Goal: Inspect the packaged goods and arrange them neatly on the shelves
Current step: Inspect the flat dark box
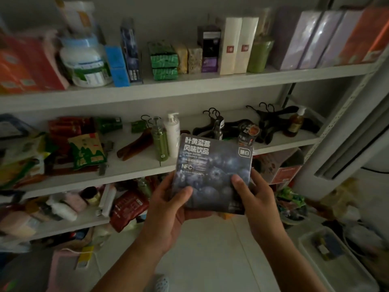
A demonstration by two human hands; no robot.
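While standing before the middle shelf (134,165), held the blueberry drink pack (212,169) upright, clear of it. Gripped its lower corners with left hand (174,199) and right hand (254,194), thumbs on the face. Judged it light, stiff, glossy, possibly slippery; advised grasping by side edges.

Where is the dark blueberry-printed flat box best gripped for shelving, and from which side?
Probably by its lower half, across the narrow side edges, coming from below. The dark blueberry-printed flat box is upright, face toward the camera; the left hand and right hand hold those lower corners, leaving the top free.
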